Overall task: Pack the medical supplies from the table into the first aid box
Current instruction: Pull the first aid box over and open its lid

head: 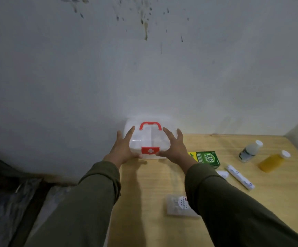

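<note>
First aid box — hands flanking, fingers spread

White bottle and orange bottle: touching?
Apart. The head view shows a strip of bare table between the white bottle and the orange bottle.

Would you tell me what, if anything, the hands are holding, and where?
The first aid box, pressed between both hands: the left hand against its left side, the right hand against its right side, fingers straight.
</note>
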Available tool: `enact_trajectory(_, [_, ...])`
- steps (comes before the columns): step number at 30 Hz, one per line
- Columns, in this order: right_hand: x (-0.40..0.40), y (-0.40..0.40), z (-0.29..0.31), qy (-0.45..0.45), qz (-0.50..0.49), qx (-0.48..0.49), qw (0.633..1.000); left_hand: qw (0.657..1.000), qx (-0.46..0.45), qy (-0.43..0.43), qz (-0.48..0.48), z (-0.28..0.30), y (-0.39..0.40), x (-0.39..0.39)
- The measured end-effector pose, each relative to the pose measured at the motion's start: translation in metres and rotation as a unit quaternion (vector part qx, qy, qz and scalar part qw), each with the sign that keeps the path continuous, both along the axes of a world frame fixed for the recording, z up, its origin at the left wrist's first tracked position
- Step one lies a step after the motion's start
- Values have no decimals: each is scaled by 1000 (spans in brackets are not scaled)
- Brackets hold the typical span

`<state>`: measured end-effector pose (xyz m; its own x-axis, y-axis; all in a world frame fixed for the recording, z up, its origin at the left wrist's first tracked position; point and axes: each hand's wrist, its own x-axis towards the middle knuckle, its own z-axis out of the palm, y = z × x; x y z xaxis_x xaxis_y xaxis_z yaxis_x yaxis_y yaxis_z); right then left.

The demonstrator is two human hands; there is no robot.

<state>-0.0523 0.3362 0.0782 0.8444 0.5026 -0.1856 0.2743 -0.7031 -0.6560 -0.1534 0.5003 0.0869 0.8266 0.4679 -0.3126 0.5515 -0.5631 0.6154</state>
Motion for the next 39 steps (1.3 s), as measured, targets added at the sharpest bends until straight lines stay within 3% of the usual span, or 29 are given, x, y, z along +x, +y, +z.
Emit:
enact_trajectory(14, [-39, -14, -4, -17, -7, -22, 1000, 998, -33, -59, 14, -14, -14, -35])
enact_trajectory(17, [-51, -18, -7, -124, 18, -106, 986, 997, -30, -74, 20, -17, -20, -46])
enact_trajectory(20, [-56, -17, -17, -275, 100, -199, 935, 995, -28, -89, 19, -20, -22, -51])
enact_trajectory(22, [-59, -13, -25, -320, 146, -221, 910, 995, -14, -94, 17, -24, -22, -52])
enact_trajectory(31, [-56, -3, -48, -412, 131, -213, 876, 995, 7, -98, 23, -34, -19, -52])
enact_trajectory(36, [-55, -12, -44, -406, 172, -210, 873, 987, -57, -143, 49, -25, -25, -57])
enact_trajectory(39, [-54, -23, -37, -410, 205, -190, 868, 986, -74, -126, 77, -25, -26, -58])
